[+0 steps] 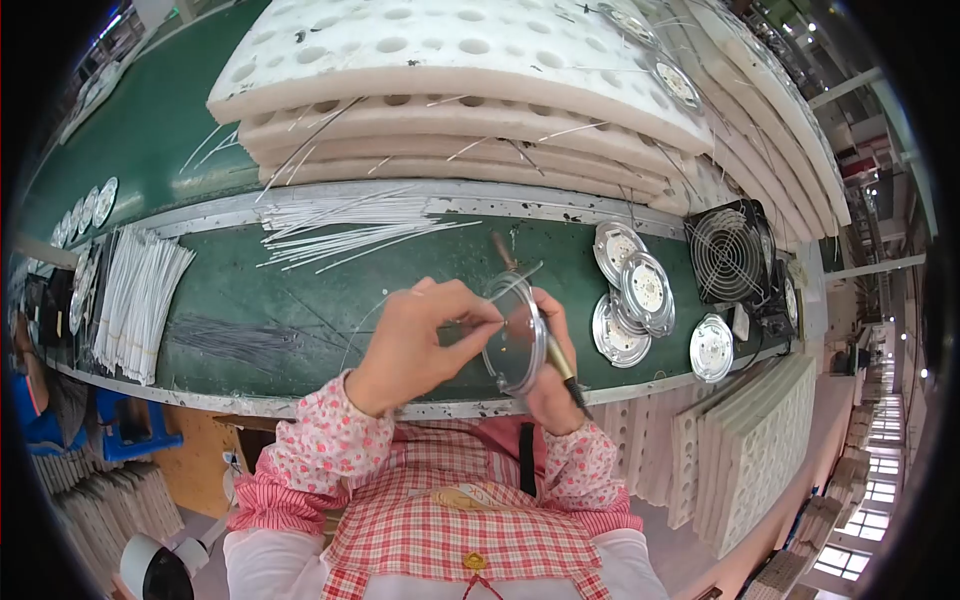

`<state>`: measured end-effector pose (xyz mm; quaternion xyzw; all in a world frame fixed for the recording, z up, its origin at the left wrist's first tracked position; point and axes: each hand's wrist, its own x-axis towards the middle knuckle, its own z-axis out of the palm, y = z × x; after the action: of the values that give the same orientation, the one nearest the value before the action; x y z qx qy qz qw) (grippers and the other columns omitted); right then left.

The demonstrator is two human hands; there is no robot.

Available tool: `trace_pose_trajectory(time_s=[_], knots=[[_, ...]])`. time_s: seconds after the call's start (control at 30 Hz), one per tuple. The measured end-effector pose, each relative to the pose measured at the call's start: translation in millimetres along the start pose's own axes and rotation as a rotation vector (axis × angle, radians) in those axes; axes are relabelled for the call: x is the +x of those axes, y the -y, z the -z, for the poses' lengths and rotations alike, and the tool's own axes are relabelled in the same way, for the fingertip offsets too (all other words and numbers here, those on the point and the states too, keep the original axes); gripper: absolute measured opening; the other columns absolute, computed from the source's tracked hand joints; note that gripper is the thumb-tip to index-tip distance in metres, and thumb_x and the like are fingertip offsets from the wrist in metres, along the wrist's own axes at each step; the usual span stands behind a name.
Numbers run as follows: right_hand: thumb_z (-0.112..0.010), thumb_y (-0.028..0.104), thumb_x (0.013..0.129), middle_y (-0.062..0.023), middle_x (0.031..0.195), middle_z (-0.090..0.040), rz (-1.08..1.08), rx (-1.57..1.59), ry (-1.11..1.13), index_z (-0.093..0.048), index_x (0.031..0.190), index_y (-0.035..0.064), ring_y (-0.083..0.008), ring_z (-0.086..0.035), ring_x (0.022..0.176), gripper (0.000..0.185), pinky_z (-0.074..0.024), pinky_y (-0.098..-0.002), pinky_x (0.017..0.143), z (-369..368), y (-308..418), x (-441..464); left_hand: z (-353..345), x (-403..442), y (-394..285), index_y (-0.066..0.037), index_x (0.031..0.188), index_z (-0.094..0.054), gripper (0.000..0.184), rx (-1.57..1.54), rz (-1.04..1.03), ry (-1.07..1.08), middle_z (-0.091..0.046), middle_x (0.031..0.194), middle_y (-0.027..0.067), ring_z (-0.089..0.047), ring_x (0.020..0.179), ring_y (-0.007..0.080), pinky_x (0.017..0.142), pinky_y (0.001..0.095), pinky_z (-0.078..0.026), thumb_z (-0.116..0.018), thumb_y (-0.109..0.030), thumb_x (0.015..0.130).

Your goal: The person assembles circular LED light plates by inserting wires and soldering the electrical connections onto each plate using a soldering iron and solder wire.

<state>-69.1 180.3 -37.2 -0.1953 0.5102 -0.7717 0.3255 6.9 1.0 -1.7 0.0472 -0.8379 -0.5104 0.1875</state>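
A round, shiny metal disc (515,345) stands on edge in front of me, held by my right hand (557,390). That same hand also grips a pen-like tool, apparently a soldering iron (562,367), with a gold and black handle; its brownish shaft shows beyond the disc. My left hand (425,335) is closed in a pinch, fingertips at the face of the disc. A thin wire (362,325) curves out beside the left hand; what exactly lies between the fingertips is too small to make out. A white lead (525,275) sticks out at the disc's upper rim.
Loose white wires (350,228) lie behind my hands, with a bundle of white wires (145,300) and dark wires (235,340) at left. Several metal discs (645,290) and a black fan (727,255) sit at right. Stacked foam trays (450,90) stand along the back.
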Motion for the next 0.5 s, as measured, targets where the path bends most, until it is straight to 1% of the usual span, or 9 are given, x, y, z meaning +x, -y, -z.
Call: trace_pose_trajectory(time_s=[0.07, 0.17, 0.2, 0.27, 0.3, 0.33, 0.37, 0.47, 0.5], knots=[[-0.090, 0.041, 0.072, -0.0106, 0.137, -0.050, 0.048, -0.041, -0.007, -0.032, 0.146, 0.0030, -0.0233, -0.050, 0.131, 0.102, -0.0399, -0.0357, 0.109, -5, -5, 1, -1, -4, -3, -0.002, 0.094, -0.074, 0.014, 0.203, -0.163, -0.037, -0.071, 0.082, 0.0074, -0.064, 0.074, 0.0179, 0.069, 0.0308, -0.048, -0.076, 0.000, 0.080], [-0.097, 0.032, 0.063, -0.0172, 0.147, -0.047, 0.242, -0.315, 0.040, -0.035, 0.144, 0.0039, -0.0288, -0.042, 0.141, 0.106, -0.0379, -0.0399, 0.113, -7, -1, 2, -2, -12, -1, -0.003, 0.100, -0.074, 0.015, 0.115, -0.060, -0.043, -0.074, 0.086, 0.0072, -0.068, 0.076, 0.0190, 0.069, 0.0311, -0.051, -0.072, -0.002, 0.086], [-0.097, 0.031, 0.061, -0.0204, 0.148, -0.046, 0.335, -0.539, 0.055, -0.040, 0.142, 0.0061, -0.0328, -0.045, 0.137, 0.102, -0.0392, -0.0431, 0.111, 0, -5, 3, -2, -15, 1, -0.003, 0.101, -0.074, 0.015, 0.016, 0.028, -0.027, -0.074, 0.087, 0.0081, -0.068, 0.076, 0.0181, 0.070, 0.0308, -0.051, -0.071, -0.002, 0.086], [-0.097, 0.030, 0.062, -0.0212, 0.148, -0.045, 0.445, -0.784, 0.061, -0.042, 0.141, 0.0074, -0.0356, -0.047, 0.134, 0.099, -0.0398, -0.0447, 0.110, -2, 6, 4, -4, -18, 8, -0.001, 0.104, -0.073, 0.017, -0.176, 0.207, 0.003, -0.075, 0.090, 0.0099, -0.069, 0.077, 0.0164, 0.070, 0.0301, -0.052, -0.069, -0.002, 0.088], [-0.097, 0.029, 0.062, -0.0216, 0.148, -0.045, 0.497, -0.908, 0.064, -0.043, 0.140, 0.0080, -0.0370, -0.047, 0.133, 0.097, -0.0402, -0.0455, 0.109, -4, 10, 3, -5, -19, 13, 0.000, 0.105, -0.073, 0.017, -0.202, 0.220, 0.016, -0.075, 0.091, 0.0109, -0.068, 0.077, 0.0158, 0.071, 0.0295, -0.052, -0.069, -0.002, 0.089], [-0.097, 0.029, 0.061, -0.0217, 0.147, -0.046, 0.519, -0.900, 0.039, -0.045, 0.139, 0.0087, -0.0393, -0.050, 0.128, 0.096, -0.0407, -0.0466, 0.107, -6, 8, 2, -6, -19, 18, 0.001, 0.106, -0.072, 0.018, -0.228, 0.235, 0.026, -0.075, 0.092, 0.0120, -0.068, 0.077, 0.0152, 0.071, 0.0290, -0.052, -0.068, -0.003, 0.089], [-0.097, 0.029, 0.061, -0.0216, 0.146, -0.047, 0.530, -0.904, 0.033, -0.045, 0.139, 0.0087, -0.0394, -0.049, 0.128, 0.096, -0.0407, -0.0468, 0.107, -7, 9, 1, -6, -19, 19, 0.002, 0.107, -0.072, 0.018, -0.253, 0.250, 0.035, -0.075, 0.093, 0.0131, -0.068, 0.077, 0.0145, 0.072, 0.0285, -0.052, -0.067, -0.003, 0.090], [-0.096, 0.029, 0.062, -0.0214, 0.145, -0.049, 0.563, -0.946, 0.016, -0.046, 0.140, 0.0084, -0.0403, -0.048, 0.129, 0.095, -0.0405, -0.0475, 0.107, -7, 11, 0, -6, -20, 13, 0.004, 0.107, -0.071, 0.018, -0.313, 0.392, 0.014, -0.075, 0.090, 0.0133, -0.066, 0.077, 0.0146, 0.072, 0.0280, -0.052, -0.066, -0.006, 0.092], [-0.095, 0.029, 0.062, -0.0214, 0.144, -0.049, 0.572, -0.980, 0.007, -0.046, 0.140, 0.0082, -0.0409, -0.048, 0.129, 0.095, -0.0404, -0.0479, 0.107, -7, 11, -1, -7, -20, 11, 0.004, 0.105, -0.071, 0.019, -0.342, 0.392, -0.006, -0.074, 0.087, 0.0139, -0.065, 0.074, 0.0148, 0.070, 0.0283, -0.051, -0.067, -0.009, 0.092]])
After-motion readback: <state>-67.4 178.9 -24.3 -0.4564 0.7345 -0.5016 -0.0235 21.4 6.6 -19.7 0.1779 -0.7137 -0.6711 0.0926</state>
